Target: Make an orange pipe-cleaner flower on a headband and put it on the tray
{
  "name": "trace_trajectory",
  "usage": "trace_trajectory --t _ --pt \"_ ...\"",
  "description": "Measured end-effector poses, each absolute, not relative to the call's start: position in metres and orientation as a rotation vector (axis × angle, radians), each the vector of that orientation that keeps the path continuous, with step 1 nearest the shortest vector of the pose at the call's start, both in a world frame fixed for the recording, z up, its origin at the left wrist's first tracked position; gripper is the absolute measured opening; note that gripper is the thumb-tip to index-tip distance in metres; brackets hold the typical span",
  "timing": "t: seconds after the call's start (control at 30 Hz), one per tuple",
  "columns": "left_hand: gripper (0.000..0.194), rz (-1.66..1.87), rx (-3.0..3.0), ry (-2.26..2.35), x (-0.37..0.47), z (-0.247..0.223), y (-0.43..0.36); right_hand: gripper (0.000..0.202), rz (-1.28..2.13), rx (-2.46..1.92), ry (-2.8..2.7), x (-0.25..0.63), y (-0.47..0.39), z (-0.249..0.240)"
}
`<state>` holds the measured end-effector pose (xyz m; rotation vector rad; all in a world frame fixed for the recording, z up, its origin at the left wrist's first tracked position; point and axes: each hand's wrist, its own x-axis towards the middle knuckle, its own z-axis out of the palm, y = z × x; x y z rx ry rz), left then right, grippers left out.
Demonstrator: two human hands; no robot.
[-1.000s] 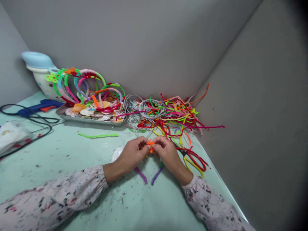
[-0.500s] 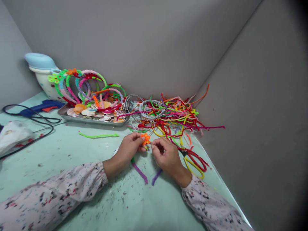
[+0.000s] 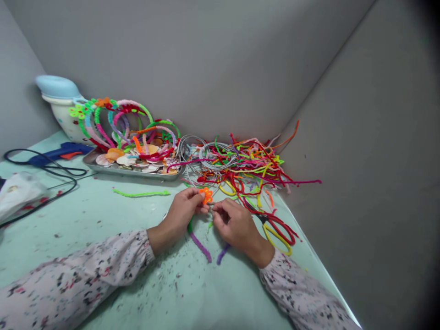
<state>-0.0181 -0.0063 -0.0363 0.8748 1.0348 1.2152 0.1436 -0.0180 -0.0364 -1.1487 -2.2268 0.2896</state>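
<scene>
Between its thumb and fingers my left hand (image 3: 182,213) pinches an orange flower (image 3: 206,195) of fuzzy stem. My right hand (image 3: 237,224) is closed just to the right of the flower, its fingertips at a thin grey stem (image 3: 211,204). A purple stem end (image 3: 201,246) comes out below my left hand, and a second purple end (image 3: 223,253) shows beneath my right hand. A small green tip (image 3: 210,225) lies between the hands. How these pieces join is hidden by my fingers.
A metal tray (image 3: 132,172) holds shells and fuzzy hoops. Right of it lie wire coils (image 3: 216,156) and a pile of coloured stems (image 3: 261,158). Scissors (image 3: 278,233) rest beside my right hand. A green stem (image 3: 140,194), a blue glue gun (image 3: 58,153) and a white container (image 3: 65,114) are left.
The orange flower has tilted and shifted slightly up and left. My right fingertips have moved a little left, toward my left hand. The green tip now shows lower, between the hands.
</scene>
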Motion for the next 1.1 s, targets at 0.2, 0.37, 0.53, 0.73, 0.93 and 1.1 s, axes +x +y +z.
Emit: trace_trajectory --t 0.2,0.37,0.53,0.73,0.93,1.1 --pt "0.016 1.231 0.886 1.049 -0.017 -0.038 -0.004 0.011 0.391 -1.09 -2.506 0.152 -0.017 -0.028" --pt "0.017 1.22 0.916 1.077 -0.017 -0.038 -0.005 0.013 0.347 -1.097 -2.617 0.152 -0.017 -0.03" --pt "0.015 1.205 0.952 1.109 -0.017 -0.037 -0.007 0.013 0.406 -1.155 -2.537 0.152 -0.012 -0.032" --pt "0.018 1.209 0.931 1.077 -0.016 -0.034 -0.008 0.011 0.82 -1.273 -2.123 0.151 -0.006 -0.029" --pt "0.017 1.224 0.926 1.015 -0.015 -0.032 -0.01 0.011 1.18 -1.292 -1.847 0.145 -0.008 -0.032" --pt "0.017 1.242 0.901 0.977 -0.016 -0.033 -0.009 0.011 1.239 -1.281 -1.789 0.142 -0.008 -0.034"
